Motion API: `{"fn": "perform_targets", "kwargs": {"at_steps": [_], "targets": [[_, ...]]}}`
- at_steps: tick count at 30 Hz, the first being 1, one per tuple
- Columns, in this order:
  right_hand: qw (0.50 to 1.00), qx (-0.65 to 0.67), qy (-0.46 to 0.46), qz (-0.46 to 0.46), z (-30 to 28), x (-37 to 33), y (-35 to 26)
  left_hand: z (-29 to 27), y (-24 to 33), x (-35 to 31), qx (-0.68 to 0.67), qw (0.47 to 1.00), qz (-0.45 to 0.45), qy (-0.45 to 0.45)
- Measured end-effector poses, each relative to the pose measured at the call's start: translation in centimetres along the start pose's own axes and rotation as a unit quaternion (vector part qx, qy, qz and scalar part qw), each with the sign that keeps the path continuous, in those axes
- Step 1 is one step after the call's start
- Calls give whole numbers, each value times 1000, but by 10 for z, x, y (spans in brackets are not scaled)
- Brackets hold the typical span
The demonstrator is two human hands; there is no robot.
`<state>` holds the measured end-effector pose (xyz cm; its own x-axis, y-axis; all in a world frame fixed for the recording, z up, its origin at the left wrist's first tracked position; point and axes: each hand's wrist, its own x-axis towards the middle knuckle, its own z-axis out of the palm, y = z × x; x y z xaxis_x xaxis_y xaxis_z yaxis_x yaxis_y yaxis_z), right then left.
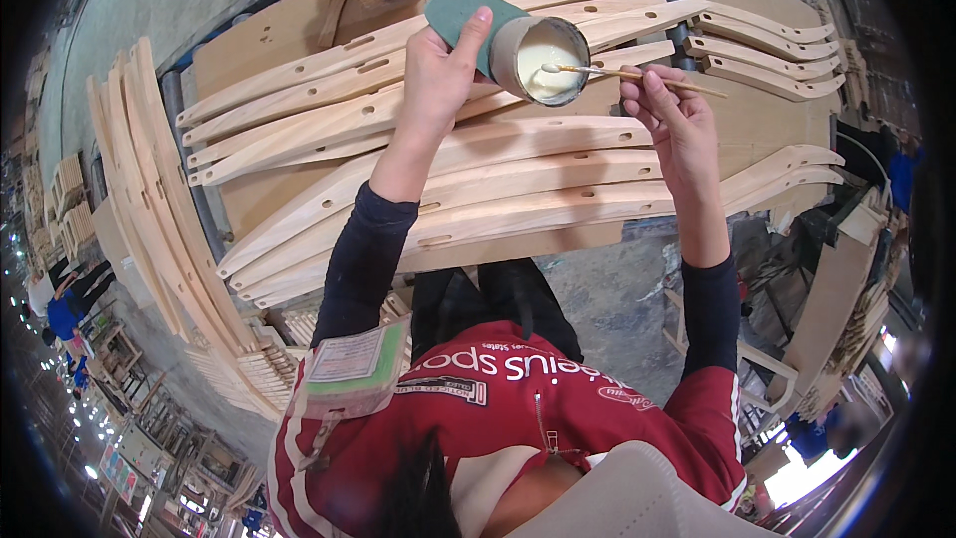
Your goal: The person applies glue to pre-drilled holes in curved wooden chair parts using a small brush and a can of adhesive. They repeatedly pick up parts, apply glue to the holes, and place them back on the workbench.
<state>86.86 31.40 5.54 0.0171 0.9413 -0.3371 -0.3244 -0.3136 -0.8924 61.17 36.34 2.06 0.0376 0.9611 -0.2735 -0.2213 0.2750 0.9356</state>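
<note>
"Left hand (438, 75) clasps a cup (506, 55), thumb on a green pad (466, 18) against its side. What's farthest left of the cup?"

"A stack (164, 199) of long curved wood, well apart from it. Nothing there looks coated, though it's too far off to be sure."

"And nearer, just left of the cup?"

"Slotted pieces (344, 80), side by side, some running on beneath the cup. Another row (538, 171) lies on the near side of the cup. So the laying out looks done."

"Any cream in the slots (373, 66)?"

"None that I can make out, but they're small and I can't see inside them. I'd judge the coating barely begun on these, if begun at all."

"What about the cup itself?"

"It's over the wood, with cream paste (538, 60) inside; plenty left, I'd say. A brush (607, 72) has its tip in the paste, so loading seems to be the step in hand."

"And right of the cup?"

"Right hand (677, 125), pinching the brush between thumb and fingers. Past it, more wood (777, 87), bare as far as I can tell. If all of it needs paste, most of the work is left."
</note>
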Motion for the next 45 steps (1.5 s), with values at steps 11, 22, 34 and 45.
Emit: {"fn": "perform_targets", "kwargs": {"at_steps": [11,22,34,45], "targets": [[972,-99,95,-189,-68,72,-38,-6,-8,-5,21,998,-39,39],[881,-387,196,-189,-143,155,-11,-43,-17,-50,6,990,-81,116],[895,-353,198,-188,-139,164,-4,-57,-26,-67,5,987,-84,137],[787,-546,148,-245,-128,172,-4,-64,-30,-73,20,989,-59,137]]}}
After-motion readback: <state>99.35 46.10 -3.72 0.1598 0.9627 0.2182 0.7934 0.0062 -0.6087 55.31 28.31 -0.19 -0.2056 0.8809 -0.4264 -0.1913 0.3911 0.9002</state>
